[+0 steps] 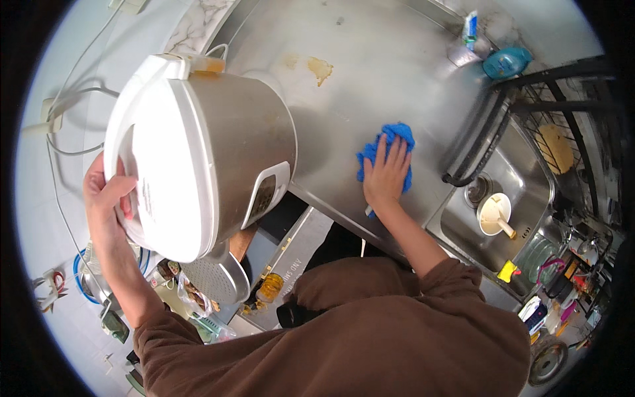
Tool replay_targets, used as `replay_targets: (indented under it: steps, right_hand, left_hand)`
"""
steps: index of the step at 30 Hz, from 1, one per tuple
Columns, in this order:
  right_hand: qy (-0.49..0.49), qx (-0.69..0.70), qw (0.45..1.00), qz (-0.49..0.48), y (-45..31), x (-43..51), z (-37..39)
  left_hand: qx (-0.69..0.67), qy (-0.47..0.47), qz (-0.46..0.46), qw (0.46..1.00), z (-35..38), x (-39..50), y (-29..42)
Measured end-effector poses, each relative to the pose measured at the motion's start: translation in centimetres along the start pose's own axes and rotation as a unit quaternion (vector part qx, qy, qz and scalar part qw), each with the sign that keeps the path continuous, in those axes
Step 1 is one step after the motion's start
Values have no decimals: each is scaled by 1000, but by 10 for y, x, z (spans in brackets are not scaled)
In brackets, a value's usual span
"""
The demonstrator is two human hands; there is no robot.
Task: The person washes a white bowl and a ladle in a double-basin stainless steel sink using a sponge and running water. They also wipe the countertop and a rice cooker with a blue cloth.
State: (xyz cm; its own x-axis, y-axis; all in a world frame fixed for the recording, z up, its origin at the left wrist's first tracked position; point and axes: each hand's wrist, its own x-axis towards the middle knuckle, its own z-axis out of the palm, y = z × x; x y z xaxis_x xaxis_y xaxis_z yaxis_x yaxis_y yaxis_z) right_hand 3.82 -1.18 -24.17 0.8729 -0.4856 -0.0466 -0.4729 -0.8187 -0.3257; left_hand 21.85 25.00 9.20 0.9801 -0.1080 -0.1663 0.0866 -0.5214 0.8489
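At the left, my left hand [109, 191] grips the lid handle of a large white and silver rice cooker [243, 119], which leans over the left part of the stainless steel counter [347, 99]. Whether its base touches the steel, I cannot tell. My right hand [387, 171] lies with fingers spread on a crumpled blue cloth [399, 131], pressing it on the counter in the middle of the view. A yellow-brown stain [320, 68] marks the steel beyond the cooker, with a fainter patch beside it.
On the right a steel sink [521, 173] holds a white cup-like vessel [488, 223]. A black wire rack [555, 94] stands beyond it, near a teal bottle [507, 63]. White cords [59, 193] run along the left wall. A perforated metal pan [218, 278] is below the cooker.
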Motion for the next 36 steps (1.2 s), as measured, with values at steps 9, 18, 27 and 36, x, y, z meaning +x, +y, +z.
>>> replay_targets:
  steps: [9, 18, 27, 36]
  right_hand:
    - [163, 91, 982, -39, -140, 215, 66]
    - [28, 136, 873, -467, -157, 134, 73]
    - [254, -31, 894, -368, -97, 323, 63]
    - [-47, 175, 841, -510, -74, 142, 49]
  left_hand:
    - [-93, 166, 44, 981, 9, 26, 7]
    - [-18, 268, 31, 963, -26, 57, 18]
    - [-1, 221, 79, 972, -35, 66, 2]
    - [-54, 206, 81, 974, -40, 70, -9]
